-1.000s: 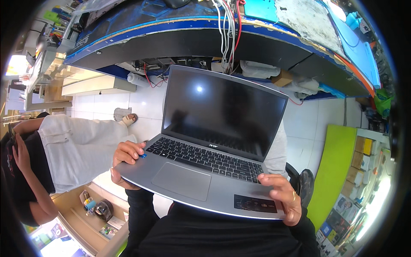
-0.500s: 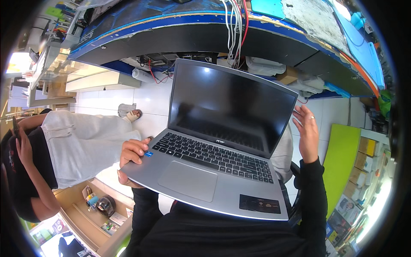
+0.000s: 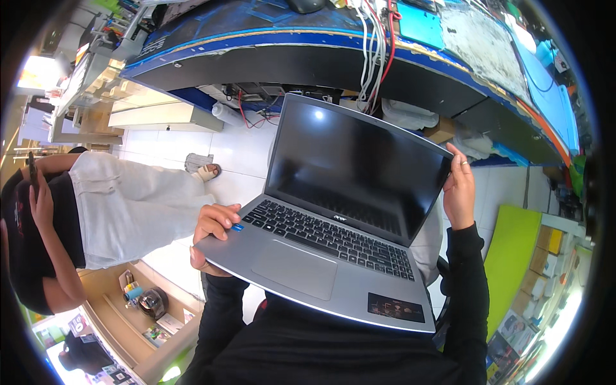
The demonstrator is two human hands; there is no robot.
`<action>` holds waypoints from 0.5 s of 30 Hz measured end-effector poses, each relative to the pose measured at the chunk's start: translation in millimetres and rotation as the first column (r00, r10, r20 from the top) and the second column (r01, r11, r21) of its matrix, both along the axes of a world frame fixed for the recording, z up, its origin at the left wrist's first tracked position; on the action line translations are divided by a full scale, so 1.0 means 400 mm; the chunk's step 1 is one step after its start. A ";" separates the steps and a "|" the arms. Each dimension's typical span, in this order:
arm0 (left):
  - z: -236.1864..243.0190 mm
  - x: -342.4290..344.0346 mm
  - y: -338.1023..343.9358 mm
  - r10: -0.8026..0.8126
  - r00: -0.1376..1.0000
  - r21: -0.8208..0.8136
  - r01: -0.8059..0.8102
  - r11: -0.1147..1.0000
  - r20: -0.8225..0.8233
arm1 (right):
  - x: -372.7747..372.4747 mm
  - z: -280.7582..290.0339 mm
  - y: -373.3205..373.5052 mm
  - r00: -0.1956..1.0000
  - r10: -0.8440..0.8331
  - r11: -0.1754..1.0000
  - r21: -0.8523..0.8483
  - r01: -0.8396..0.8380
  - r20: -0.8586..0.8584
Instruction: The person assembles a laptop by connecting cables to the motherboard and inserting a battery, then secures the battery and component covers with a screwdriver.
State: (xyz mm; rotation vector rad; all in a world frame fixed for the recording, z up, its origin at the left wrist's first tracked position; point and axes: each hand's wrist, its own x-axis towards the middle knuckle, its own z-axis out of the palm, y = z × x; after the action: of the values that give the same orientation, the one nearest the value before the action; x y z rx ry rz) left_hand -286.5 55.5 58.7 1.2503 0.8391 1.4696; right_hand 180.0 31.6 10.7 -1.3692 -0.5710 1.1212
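The left hand (image 3: 212, 232) grips the left side of the open laptop (image 3: 340, 224), above black clothing (image 3: 333, 350). The right hand (image 3: 459, 192), loosely curved, touches the screen's (image 3: 362, 167) right edge; thumb obscured, I cannot tell whether it grips.

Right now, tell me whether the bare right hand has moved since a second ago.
Yes: the bare right hand moved up the picture, toward the long blue-edged black desk.
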 end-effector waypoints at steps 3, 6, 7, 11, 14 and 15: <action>0.003 0.001 -0.009 0.016 1.000 -0.001 -0.016 1.000 0.004 | -0.012 -0.010 0.007 0.999 0.007 0.989 0.145 0.000 -0.046; -0.005 -0.002 -0.017 0.053 0.995 -0.008 -0.052 0.999 0.086 | -0.047 -0.011 0.000 0.999 -0.045 0.981 0.190 0.040 0.027; -0.006 -0.002 -0.021 0.068 0.994 -0.003 -0.068 0.998 0.086 | -0.055 -0.004 -0.004 0.999 -0.049 0.980 0.193 0.044 0.024; -0.001 -0.012 -0.034 0.187 0.962 -0.037 -0.183 0.982 0.199 | -0.076 0.016 -0.001 0.999 -0.004 0.968 0.251 0.015 -0.045; -0.014 -0.031 -0.025 0.247 0.937 -0.047 -0.243 0.969 0.248 | -0.105 0.036 0.011 0.992 0.037 0.957 0.289 -0.001 -0.118; -0.009 -0.044 -0.015 0.217 0.947 -0.053 -0.211 0.976 0.238 | -0.116 0.040 0.019 0.993 0.026 0.957 0.289 0.008 -0.115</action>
State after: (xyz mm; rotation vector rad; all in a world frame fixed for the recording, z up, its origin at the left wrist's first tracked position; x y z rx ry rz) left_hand -304.1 49.4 55.2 0.9561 0.8450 1.7394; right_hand 133.4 39.3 26.6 -1.0421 -0.6290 1.0708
